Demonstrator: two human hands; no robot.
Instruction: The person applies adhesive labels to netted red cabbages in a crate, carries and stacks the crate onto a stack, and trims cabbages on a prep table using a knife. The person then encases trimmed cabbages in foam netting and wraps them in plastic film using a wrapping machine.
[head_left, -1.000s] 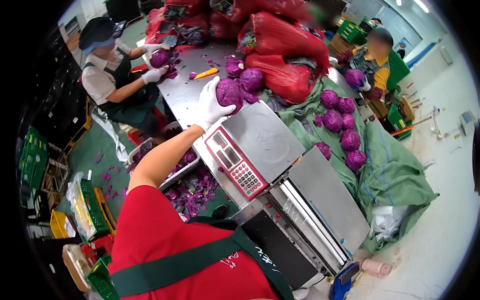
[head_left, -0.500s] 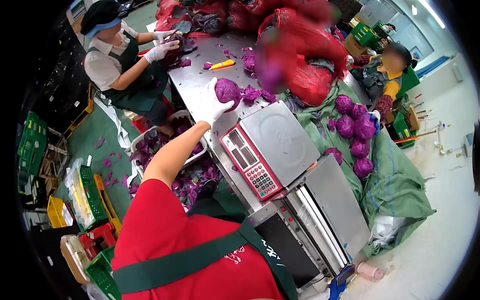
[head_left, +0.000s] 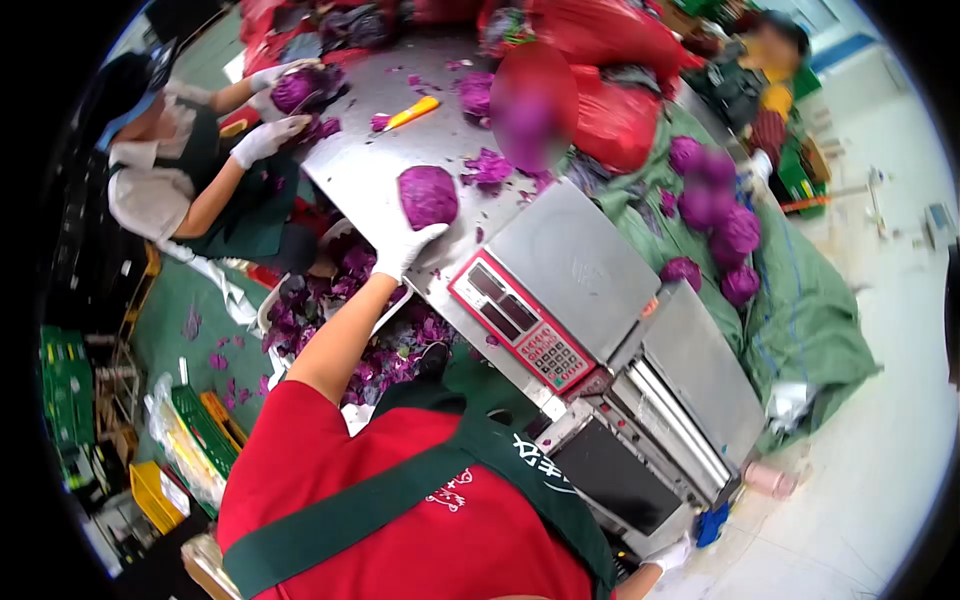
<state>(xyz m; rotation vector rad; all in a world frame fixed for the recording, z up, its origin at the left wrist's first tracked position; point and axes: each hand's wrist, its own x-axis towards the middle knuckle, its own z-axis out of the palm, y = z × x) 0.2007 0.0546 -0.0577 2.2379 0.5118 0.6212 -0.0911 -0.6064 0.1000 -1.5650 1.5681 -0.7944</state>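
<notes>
My left hand [head_left: 405, 252], in a white glove, is at the near side of a red cabbage [head_left: 428, 197] above the steel table. Its thumb lies along the cabbage's lower edge and the other fingers are hard to make out against the glare. At the bottom right my right hand [head_left: 668, 553], also gloved, is by the lower end of the wrapping machine [head_left: 690, 390], near a blue cloth [head_left: 712, 524]; its fingers are too small to read. A digital scale [head_left: 570, 270] with a red keypad stands right of my left hand.
A yellow-handled knife [head_left: 412, 112] and cabbage scraps lie on the table [head_left: 350, 150]. Across it, a co-worker [head_left: 190, 170] handles another cabbage [head_left: 300, 90]. Trimmed leaves fill a bin [head_left: 345, 265] below. Red net sacks [head_left: 615, 120] and cabbages on green sacking [head_left: 810, 320] are beyond the scale.
The whole view has shifted a little. My left hand and the cabbage have come slightly nearer to me. My right hand now shows more clearly at the bottom. The co-worker's hands have shifted around their cabbage.
</notes>
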